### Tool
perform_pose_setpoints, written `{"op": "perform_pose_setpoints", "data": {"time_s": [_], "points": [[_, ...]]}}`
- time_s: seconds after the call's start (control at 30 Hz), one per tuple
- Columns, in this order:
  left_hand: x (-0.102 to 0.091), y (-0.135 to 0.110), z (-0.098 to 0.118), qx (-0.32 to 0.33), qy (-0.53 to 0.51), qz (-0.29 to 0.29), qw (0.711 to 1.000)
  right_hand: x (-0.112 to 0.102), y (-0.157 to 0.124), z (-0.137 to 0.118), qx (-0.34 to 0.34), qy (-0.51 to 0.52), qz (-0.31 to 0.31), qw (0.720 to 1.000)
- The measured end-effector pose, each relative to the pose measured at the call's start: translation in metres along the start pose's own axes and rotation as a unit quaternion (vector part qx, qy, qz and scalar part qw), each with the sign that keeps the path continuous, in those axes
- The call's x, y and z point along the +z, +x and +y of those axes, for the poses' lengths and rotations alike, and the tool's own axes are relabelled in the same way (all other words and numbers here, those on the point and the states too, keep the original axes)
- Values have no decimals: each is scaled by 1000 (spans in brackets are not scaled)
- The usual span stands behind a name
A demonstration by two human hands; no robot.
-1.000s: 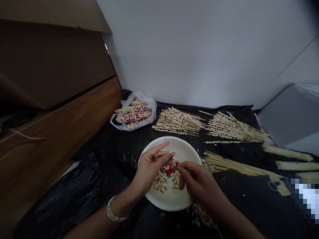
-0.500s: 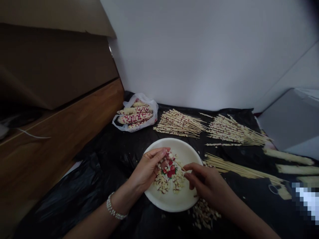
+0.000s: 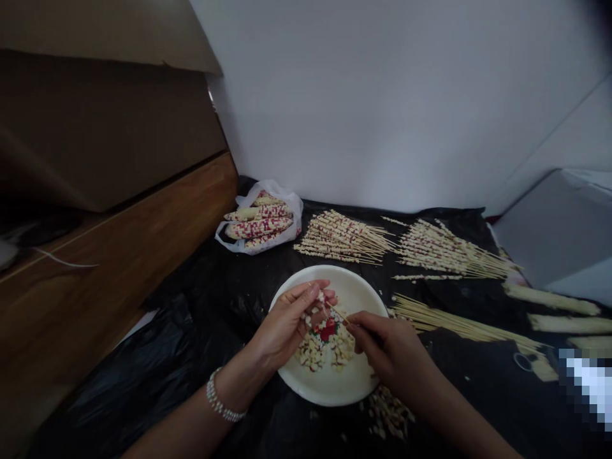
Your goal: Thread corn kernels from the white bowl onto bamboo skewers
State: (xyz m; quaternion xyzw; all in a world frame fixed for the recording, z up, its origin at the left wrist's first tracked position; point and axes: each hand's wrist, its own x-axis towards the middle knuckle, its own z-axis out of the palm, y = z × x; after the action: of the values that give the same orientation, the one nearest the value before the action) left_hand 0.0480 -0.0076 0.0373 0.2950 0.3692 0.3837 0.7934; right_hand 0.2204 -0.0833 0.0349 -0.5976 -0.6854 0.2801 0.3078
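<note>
Over a white bowl, my left hand is cupped around several corn kernels, its thumb and forefinger pinched together at the skewer's far end. My right hand grips a thin bamboo skewer between thumb and fingers. That skewer slants up and left into the left hand; whether a kernel is on its tip is hard to make out. Loose cream and dark red kernels lie in the bowl, around a red printed pattern on its bottom.
Behind the bowl lie two piles of kernel-threaded skewers. Corn cobs fill a white plastic bag. Bare skewers and stripped cobs are at right. Scraps lie beside the bowl on black plastic sheeting.
My right hand has moved slightly left, bringing the skewer further toward the left hand's fingertips. The left hand stays nearly in place over the bowl.
</note>
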Motion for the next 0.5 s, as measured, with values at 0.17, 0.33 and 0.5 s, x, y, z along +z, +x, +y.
{"op": "perform_pose_setpoints", "data": {"time_s": [0.17,0.33,0.5], "points": [[-4,6,16,11,-55,32,998,-11,-24,16,21,-53,31,998],[-8,11,22,21,-104,54,993,-25,-49,9,-9,-55,-10,998],[2,9,14,49,-105,73,991,-12,-61,3,-66,-103,38,992]]}}
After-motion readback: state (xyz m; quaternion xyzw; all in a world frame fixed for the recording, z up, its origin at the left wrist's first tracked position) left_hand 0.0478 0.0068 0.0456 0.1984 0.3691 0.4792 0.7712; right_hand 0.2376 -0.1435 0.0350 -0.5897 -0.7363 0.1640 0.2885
